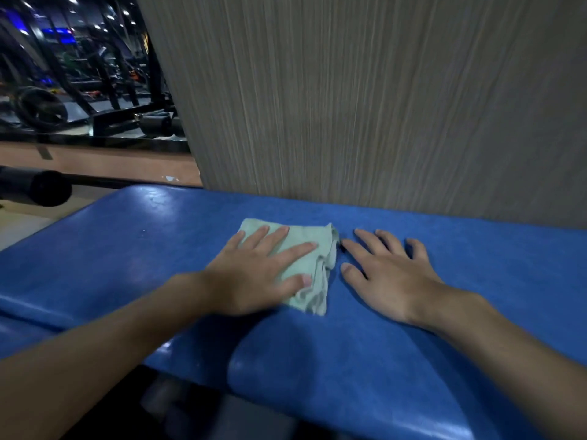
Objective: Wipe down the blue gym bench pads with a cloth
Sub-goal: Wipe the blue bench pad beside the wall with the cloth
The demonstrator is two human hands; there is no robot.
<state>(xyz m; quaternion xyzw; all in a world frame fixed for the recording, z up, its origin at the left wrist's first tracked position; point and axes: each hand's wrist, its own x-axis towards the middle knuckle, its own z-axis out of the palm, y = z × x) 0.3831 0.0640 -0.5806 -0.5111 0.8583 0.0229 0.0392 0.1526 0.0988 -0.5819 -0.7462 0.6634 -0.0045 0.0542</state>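
Hands: two, both bare and flat, fingers straight.
Left hand (251, 274): spread palm-down on the cloth, pressing it, not clasping it.
Right hand (390, 277): released, resting on the bare pad just beside the cloth, index fingertip near its edge.
Cloth (320, 265): one, pale green, folded and rumpled, lying mid-pad.
Bench pad (349, 360): one broad blue surface; a second, lower blue strip shows at the left edge.
Wood-grain panel (349, 106): one, upright behind the pad's far edge, blocking the view beyond.
Black roller (35, 187): one, far left.
Gym machines (79, 84): several, dim, count unclear.
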